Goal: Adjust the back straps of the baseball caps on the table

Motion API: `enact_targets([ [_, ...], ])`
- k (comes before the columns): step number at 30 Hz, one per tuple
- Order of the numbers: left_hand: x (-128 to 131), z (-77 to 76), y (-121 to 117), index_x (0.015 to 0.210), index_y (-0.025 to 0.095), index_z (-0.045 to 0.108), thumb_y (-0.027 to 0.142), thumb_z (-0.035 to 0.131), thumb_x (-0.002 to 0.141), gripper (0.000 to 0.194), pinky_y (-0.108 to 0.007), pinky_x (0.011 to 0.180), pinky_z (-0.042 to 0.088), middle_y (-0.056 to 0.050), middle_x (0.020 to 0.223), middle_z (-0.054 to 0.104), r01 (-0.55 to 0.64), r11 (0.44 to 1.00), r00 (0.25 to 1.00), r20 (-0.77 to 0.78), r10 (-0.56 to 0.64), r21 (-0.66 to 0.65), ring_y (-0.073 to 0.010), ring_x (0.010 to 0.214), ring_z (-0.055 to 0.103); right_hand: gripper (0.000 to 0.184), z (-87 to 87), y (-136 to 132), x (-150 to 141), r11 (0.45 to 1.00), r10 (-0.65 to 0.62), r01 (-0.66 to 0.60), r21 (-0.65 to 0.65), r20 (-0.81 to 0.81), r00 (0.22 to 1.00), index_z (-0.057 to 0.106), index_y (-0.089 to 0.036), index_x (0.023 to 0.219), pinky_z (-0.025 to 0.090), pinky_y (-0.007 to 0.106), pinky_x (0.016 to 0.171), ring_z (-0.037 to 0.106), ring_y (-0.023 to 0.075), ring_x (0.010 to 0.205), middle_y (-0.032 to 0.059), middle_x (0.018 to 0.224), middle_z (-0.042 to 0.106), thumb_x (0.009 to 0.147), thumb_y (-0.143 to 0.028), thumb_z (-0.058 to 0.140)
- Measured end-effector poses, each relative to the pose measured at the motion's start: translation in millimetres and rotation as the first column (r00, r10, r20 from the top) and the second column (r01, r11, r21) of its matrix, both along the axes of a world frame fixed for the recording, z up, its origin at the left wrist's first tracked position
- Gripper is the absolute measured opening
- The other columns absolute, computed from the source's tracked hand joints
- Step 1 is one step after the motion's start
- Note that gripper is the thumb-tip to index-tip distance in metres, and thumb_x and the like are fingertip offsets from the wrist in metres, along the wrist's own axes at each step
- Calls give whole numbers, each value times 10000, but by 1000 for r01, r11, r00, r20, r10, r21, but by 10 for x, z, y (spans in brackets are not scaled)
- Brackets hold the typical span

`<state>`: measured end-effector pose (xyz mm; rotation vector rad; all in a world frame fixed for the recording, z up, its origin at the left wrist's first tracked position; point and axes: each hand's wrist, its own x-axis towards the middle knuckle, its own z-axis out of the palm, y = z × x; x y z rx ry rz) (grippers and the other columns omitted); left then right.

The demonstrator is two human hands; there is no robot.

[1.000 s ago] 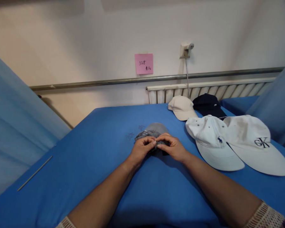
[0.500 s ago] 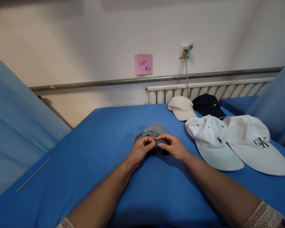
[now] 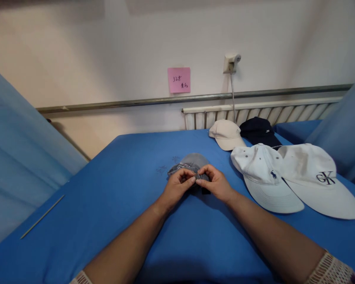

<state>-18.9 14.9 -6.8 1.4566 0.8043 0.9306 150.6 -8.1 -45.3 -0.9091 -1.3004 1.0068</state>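
A grey cap (image 3: 197,159) lies on the blue cloth, its brim pointing away from me and pale lettering on its front. My left hand (image 3: 179,184) pinches the cap's near edge between thumb and fingers. Close beside it, my right hand (image 3: 214,182) grips the same edge, the two thumb tips almost meeting. Both hands cover much of the cap's near side. A short black piece (image 3: 206,191) pokes out below my right hand.
On the right lie a beige cap (image 3: 226,132), a dark navy cap (image 3: 257,130), a pale cap with a small horse emblem (image 3: 262,169) and a white lettered cap (image 3: 309,161). A thin stick (image 3: 43,217) rests at the left. Blue curtains (image 3: 20,157) hang at the sides.
My fingertips have shifted slightly on the cap's near edge, with the index fingers a little further apart. The cap stays in place.
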Motion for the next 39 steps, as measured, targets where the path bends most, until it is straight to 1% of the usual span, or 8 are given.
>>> enact_targets([
  [5,-17,-47,8,1073,186,600,259,766,714,402,-329,854,471,-68,1061,627,59,989,997,-49,-52,137,-175,948,593,206,-11,18,19,1000,-11,10,26,50,999,597,-228,806,462,334,827,588,182,851,-2,840,634,735,-367,731],
  [12,-25,-102,11,1035,184,610,249,693,783,274,-378,879,482,-73,1015,658,29,905,975,-212,68,424,-204,950,616,176,38,-33,14,998,43,-47,36,86,995,644,-228,826,469,333,798,602,183,850,22,899,653,844,-401,618],
  [17,-9,-74,-41,1060,192,585,206,652,801,268,-361,851,496,-67,1024,660,70,845,945,-307,114,530,-198,937,626,148,48,-32,-6,993,-52,39,113,119,992,618,-218,717,464,349,832,604,195,884,33,881,635,819,-324,635],
  [26,15,-33,-77,993,190,583,164,641,777,225,-307,735,488,-37,913,624,45,801,933,-312,180,596,-161,797,594,108,140,-81,2,948,-228,173,268,189,955,569,-210,677,453,354,874,613,199,929,55,936,643,779,-176,578],
  [30,23,-16,-78,958,193,602,141,635,765,203,-298,733,468,-26,883,611,39,774,930,-307,204,633,-159,806,576,114,132,-78,7,946,-252,208,249,160,955,551,-210,658,456,347,848,614,195,891,48,895,646,761,-165,566],
  [34,5,-11,-53,878,185,607,170,613,788,91,-299,722,464,-18,813,606,-7,803,929,-294,226,595,-154,763,572,116,102,-40,36,957,-250,231,178,94,964,547,-211,637,458,343,811,609,201,870,40,853,645,750,-190,566],
  [37,-11,-2,-45,1091,189,580,200,642,784,313,-313,753,482,-39,896,619,-10,842,944,-272,185,540,-159,791,590,119,101,-22,51,971,-214,203,126,84,973,554,-211,632,464,336,787,606,196,837,37,848,646,749,-218,576],
  [39,-14,8,-48,1186,201,552,224,687,761,447,-330,775,488,-53,956,624,36,841,940,-303,154,540,-174,829,596,120,110,-24,47,975,-203,192,116,94,975,560,-212,641,466,338,799,605,194,841,37,858,648,758,-233,577],
])
